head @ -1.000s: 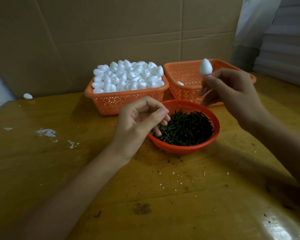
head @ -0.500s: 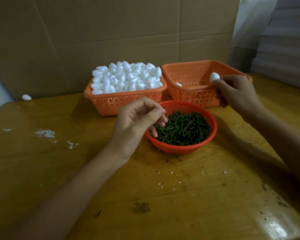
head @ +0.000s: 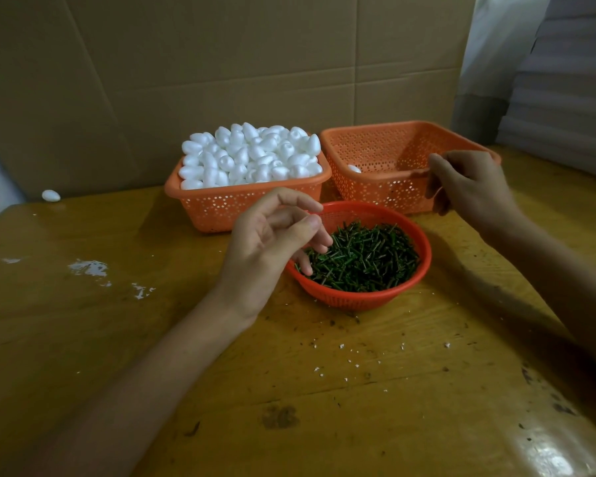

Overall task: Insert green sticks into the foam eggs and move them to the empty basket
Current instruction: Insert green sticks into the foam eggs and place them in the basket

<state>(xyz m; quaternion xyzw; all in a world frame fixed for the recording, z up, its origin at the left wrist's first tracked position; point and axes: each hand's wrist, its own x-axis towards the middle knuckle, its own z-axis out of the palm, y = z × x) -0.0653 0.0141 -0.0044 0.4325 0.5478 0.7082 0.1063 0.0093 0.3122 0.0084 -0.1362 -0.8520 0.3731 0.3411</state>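
Observation:
White foam eggs (head: 252, 156) are heaped in the left orange basket (head: 221, 210). The right orange basket (head: 386, 196) shows one egg (head: 354, 168) lying inside near its left wall. In front of both, a round red bowl (head: 358, 301) holds short green sticks (head: 362, 259). My left hand (head: 276, 242) hovers over the bowl's left rim, fingers loosely curled, the little finger touching the sticks; nothing is visible in it. My right hand (head: 472, 184) hangs at the right basket's front right rim with relaxed fingers and no egg in it.
A stray egg (head: 51, 195) lies at the table's far left by the cardboard wall (head: 221, 63). White foam flakes (head: 90, 268) and small crumbs (head: 341, 352) dot the wooden table (head: 289, 407). Stacked grey sheets (head: 565, 80) stand at the back right.
My right hand carried the egg down to the right basket and no longer holds it. My left hand stayed over the bowl's rim.

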